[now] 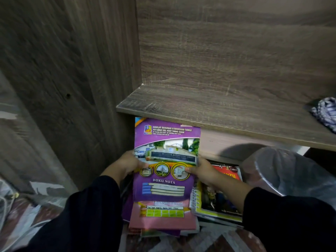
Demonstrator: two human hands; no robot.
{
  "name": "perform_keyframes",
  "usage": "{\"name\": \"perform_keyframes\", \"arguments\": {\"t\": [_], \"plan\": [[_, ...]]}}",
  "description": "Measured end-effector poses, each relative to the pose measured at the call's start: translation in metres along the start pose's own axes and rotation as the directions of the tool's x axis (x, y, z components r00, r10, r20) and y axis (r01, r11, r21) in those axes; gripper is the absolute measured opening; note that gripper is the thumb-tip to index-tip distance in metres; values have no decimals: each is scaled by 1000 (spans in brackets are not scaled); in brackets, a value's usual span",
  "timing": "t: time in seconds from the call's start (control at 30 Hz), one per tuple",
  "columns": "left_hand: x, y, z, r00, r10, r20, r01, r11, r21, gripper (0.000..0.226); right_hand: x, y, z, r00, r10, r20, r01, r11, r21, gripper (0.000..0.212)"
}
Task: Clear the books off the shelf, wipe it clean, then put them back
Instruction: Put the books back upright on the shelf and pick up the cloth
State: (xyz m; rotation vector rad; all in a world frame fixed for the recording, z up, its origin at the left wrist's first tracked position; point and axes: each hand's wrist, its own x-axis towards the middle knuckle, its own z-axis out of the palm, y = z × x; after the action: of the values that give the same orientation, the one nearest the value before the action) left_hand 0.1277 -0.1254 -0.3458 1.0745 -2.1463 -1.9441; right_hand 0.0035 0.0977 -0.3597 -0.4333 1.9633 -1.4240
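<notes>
Head view had both my hands on the purple notebook (166, 157). My left hand (130, 163) pinched its left edge, thumb across the cover; my right hand (202, 170) pinched the right edge the same way, fingers hidden behind. Each grip was closed on the notebook, which hung just below the front lip of the bare shelf (209, 104) and above the floor pile.

Under it sat a pink book (163, 217) atop a loose stack, with a spiral book (216, 200) and a red book (229, 172) just beside. A checked cloth (325, 111) lay at the shelf's right end.

My worry was that the thin notebook could flex and catch its top edge under the shelf lip as it rose. The stack below looked uneven, so a nudge might have slid it.
</notes>
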Motion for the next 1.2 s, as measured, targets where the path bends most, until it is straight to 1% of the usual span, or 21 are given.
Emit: {"name": "perform_keyframes", "arguments": {"t": [0.13,0.2,0.27,0.37,0.47,0.53,0.57,0.63,0.7,0.73,0.77,0.8,0.83,0.87,0.9,0.93,0.97,1.0,1.07,1.13,1.2], "plan": [[9,-4,4,992,106,-69,-105,994,19,42,-2,3,8,999,27,-32,-26,999,27,26],[10,-1,14,991,89,-97,-85,995,42,35,4,4,10,995,50,-81,-42,995,92,25],[8,3,28,993,48,-110,-42,997,60,27,5,1,5,992,105,-72,-91,981,174,23],[10,4,51,999,39,-35,-35,995,98,23,5,2,-9,985,170,-25,-159,957,242,22],[20,3,65,995,3,97,-14,993,115,15,7,11,-36,974,213,-79,-192,958,211,36],[23,4,74,985,-49,165,38,997,65,4,7,17,-53,966,240,-98,-214,951,225,31],[23,5,76,986,-66,150,54,995,81,12,5,20,-60,958,253,-134,-217,947,238,26],[28,-2,76,994,-90,65,79,984,163,23,4,28,-70,940,274,-202,-220,942,254,25],[36,-11,71,995,-100,-31,105,954,282,14,5,35,-75,934,261,-243,-207,952,226,23],[36,-16,67,992,-113,-53,125,929,350,13,8,38,-76,934,252,-252,-203,957,205,29],[36,-20,65,982,-167,-91,188,922,339,22,11,41,-77,935,246,-257,-200,961,192,35],[38,-25,61,980,-187,-70,197,835,515,30,11,40,-76,938,243,-249,-199,962,189,38],[36,-34,59,986,-167,-25,143,745,652,36,12,39,-76,938,246,-246,-202,961,189,39],[39,-42,59,980,-189,-53,176,724,667,38,12,37,-75,937,249,-245,-207,961,185,40],[41,-42,60,953,-265,-148,303,790,533,38,12,36,-75,937,251,-242,-209,960,186,41],[40,-41,60,932,-320,-171,363,839,406,38,13,37,-76,939,251,-234,-210,960,186,43],[40,-44,61,943,-272,-192,330,842,427,39,14,37,-76,941,255,-224,-215,958,190,44],[45,-48,60,953,-222,-206,298,806,511,43,15,37,-76,941,261,-216,-220,956,195,45],[43,-51,58,963,-218,-160,271,756,595,49,17,38,-75,943,262,-206,-221,954,201,47],[50,-58,55,970,-191,-150,243,767,594,47,18,37,-74,942,264,-207,-222,953,207,47],[52,-59,55,940,-261,-219,336,819,466,44,20,38,-74,940,268,-211,-226,953,202,46]]}}
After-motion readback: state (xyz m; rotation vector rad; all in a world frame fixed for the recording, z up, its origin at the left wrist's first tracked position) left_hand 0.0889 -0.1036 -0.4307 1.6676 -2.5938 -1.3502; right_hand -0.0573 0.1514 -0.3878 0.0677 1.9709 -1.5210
